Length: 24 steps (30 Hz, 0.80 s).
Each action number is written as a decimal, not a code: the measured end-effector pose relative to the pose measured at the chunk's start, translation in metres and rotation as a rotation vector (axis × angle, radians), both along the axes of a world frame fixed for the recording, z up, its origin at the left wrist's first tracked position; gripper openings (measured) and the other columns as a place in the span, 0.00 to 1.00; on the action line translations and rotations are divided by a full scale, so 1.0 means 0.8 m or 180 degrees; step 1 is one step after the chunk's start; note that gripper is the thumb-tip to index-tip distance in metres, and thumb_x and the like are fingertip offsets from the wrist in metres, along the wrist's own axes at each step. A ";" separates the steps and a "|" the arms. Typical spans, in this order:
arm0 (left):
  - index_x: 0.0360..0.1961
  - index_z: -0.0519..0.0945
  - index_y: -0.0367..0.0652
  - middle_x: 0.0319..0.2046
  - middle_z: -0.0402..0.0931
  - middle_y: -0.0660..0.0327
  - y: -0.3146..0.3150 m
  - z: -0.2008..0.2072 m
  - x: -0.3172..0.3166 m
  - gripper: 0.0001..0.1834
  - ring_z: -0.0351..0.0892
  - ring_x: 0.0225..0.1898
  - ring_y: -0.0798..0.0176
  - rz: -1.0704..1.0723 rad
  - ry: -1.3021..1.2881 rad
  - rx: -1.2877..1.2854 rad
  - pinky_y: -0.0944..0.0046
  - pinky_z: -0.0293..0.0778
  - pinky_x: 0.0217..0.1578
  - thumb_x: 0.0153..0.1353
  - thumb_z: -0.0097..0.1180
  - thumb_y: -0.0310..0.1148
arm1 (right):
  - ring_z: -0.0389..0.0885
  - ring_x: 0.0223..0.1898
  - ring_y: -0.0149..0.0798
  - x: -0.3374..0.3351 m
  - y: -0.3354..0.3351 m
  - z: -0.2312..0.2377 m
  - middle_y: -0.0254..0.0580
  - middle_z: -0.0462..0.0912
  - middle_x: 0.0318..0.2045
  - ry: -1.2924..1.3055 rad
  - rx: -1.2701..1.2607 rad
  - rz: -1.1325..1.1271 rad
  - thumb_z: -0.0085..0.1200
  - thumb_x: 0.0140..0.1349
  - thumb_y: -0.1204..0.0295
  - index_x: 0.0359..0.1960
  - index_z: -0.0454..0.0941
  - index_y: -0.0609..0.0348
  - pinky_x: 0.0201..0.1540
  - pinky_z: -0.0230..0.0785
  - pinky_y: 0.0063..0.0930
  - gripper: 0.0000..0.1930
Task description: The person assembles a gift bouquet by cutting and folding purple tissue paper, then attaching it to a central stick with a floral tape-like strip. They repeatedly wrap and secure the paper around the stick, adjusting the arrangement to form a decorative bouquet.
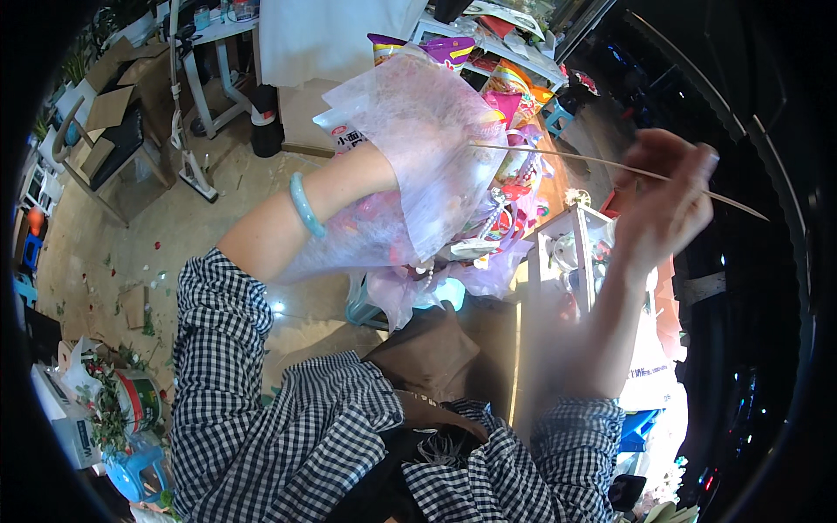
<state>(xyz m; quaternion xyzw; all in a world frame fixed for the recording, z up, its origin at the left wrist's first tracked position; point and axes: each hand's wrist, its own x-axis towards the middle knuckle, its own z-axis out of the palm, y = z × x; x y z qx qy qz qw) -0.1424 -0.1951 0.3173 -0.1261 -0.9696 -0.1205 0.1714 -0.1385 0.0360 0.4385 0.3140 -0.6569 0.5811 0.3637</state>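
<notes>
A bouquet of snack packets stands in front of me, wrapped in lilac paper with strings of pearl beads. My left hand, below a pale green bangle, reaches in under a translucent whitish-pink wrapping sheet. The sheet hides its fingers. At the right, my right hand is raised and closed around a long, thin, pale strand. One end of the strand meets the sheet; the other sticks out beyond my hand. Whether it is a stick or a cord I cannot tell.
Under the bouquet is a light blue stool. A white shelf stand is close by my right forearm. Farther left stand a wooden chair and a white table. Petals and scraps litter the tiled floor.
</notes>
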 end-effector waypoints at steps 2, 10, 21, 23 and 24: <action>0.39 0.76 0.41 0.31 0.78 0.49 0.012 0.006 0.005 0.14 0.79 0.35 0.47 0.0252 -0.0115 -0.0167 0.51 0.74 0.34 0.54 0.55 0.36 | 0.73 0.14 0.26 -0.012 -0.009 -0.019 0.39 0.76 0.15 -0.0112 0.0132 0.0264 0.36 0.70 0.49 0.25 0.78 0.67 0.18 0.63 0.17 0.31; 0.43 0.72 0.39 0.31 0.78 0.49 0.011 0.018 0.017 0.17 0.79 0.36 0.45 0.0073 -0.0311 -0.0293 0.48 0.75 0.34 0.57 0.54 0.39 | 0.75 0.15 0.25 -0.094 -0.067 -0.091 0.35 0.75 0.15 -0.1125 0.0700 0.0686 0.39 0.70 0.54 0.25 0.77 0.65 0.16 0.63 0.18 0.27; 0.46 0.70 0.40 0.30 0.79 0.50 0.012 0.026 0.028 0.21 0.80 0.34 0.46 0.0204 -0.0542 -0.0411 0.47 0.75 0.33 0.59 0.53 0.45 | 0.80 0.26 0.53 -0.101 -0.100 -0.120 0.56 0.79 0.20 -0.1013 0.3070 0.0031 0.47 0.64 0.55 0.22 0.80 0.64 0.30 0.70 0.45 0.23; 0.47 0.70 0.42 0.30 0.79 0.51 0.018 0.022 0.026 0.21 0.80 0.34 0.46 0.0080 -0.0271 -0.0307 0.47 0.75 0.33 0.59 0.53 0.45 | 0.78 0.22 0.46 -0.099 -0.086 -0.102 0.51 0.78 0.18 -0.0988 0.2911 0.0402 0.48 0.64 0.57 0.23 0.79 0.65 0.27 0.68 0.39 0.22; 0.48 0.70 0.42 0.30 0.78 0.51 0.020 0.022 0.026 0.21 0.79 0.34 0.45 0.0058 -0.0209 -0.0273 0.47 0.75 0.33 0.59 0.53 0.45 | 0.76 0.19 0.40 -0.101 -0.080 -0.093 0.47 0.78 0.17 -0.0952 0.2694 0.0559 0.49 0.65 0.58 0.24 0.78 0.66 0.25 0.67 0.35 0.21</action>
